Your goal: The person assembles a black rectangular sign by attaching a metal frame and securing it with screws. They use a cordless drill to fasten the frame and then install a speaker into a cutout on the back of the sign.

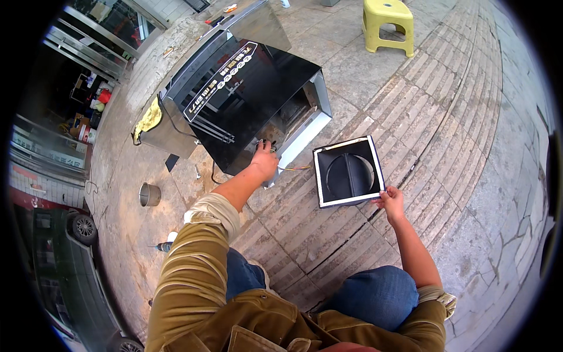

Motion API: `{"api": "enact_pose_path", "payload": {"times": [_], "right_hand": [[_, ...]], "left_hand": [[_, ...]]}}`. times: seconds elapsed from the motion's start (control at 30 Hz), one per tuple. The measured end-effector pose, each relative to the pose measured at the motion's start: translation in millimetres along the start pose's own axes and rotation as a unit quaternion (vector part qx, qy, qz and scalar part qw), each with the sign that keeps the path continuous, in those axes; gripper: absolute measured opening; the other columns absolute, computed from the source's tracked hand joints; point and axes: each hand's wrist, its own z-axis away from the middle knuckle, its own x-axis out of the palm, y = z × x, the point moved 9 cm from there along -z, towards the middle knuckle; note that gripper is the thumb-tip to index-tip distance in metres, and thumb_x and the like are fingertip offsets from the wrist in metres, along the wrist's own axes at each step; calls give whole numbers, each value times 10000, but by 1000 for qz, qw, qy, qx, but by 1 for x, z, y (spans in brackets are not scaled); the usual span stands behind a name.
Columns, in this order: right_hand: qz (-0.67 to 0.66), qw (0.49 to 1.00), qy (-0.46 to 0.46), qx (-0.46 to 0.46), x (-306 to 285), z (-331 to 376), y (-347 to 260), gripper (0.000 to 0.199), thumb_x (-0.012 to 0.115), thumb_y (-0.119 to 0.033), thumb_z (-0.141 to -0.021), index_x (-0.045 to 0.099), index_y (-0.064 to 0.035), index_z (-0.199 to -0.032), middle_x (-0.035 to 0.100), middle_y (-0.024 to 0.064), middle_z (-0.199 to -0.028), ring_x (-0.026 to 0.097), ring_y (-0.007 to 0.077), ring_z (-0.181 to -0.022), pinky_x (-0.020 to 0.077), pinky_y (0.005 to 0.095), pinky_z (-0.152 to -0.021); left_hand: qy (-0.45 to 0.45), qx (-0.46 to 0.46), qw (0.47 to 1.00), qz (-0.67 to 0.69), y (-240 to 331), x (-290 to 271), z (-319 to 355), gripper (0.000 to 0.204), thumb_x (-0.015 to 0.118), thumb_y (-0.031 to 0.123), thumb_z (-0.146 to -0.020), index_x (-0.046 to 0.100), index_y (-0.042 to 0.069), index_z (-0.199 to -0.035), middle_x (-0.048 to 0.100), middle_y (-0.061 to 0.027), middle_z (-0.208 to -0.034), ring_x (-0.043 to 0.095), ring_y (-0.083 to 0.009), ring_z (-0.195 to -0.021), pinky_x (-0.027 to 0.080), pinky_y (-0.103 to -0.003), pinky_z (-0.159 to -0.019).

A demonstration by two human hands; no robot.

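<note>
On pvmt point(293, 246): hood point(258, 88), prob. shopfront point(88, 42) beyond

The vent point(350, 174) is right of the hood point(237, 97). The pot point(150, 195) stands left, the stool point(384, 12) behind, the car point(61, 264) far left.

Wires point(299, 168) jut into the gap between black cabinet point(270, 76) and square frame point(350, 176); paving point(434, 129) rightward lies open.

Yellow stool point(388, 10) upright on paving point(451, 117); dark car point(58, 264) at left; mixed clutter point(88, 126) by doorway point(50, 85).
</note>
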Motion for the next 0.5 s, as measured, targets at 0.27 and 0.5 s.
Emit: {"api": "enact_pose_path", "payload": {"times": [0.27,0.5], "right_hand": [[-38,998,-29,36,24,-10,-64,44,485,-19,-896,526,-17,-880,647,104,-798,690,186,-659,469,230,-503],[-17,996,-85,36,70,-43,-95,82,509,-80,-923,531,-4,-902,633,99,-830,679,154,-695,457,226,-565]], "left_hand": [[18,-13,999,-46,2,18,6,333,522,289,-872,637,149,-1151,539,-69,-1252,301,-407,-1323,255,-592,-1043],[26,-73,995,63,-5,15,5,410,614,306,-846,580,145,-1221,529,-85,-1264,342,-355,-1321,284,-570,-1054]]}}
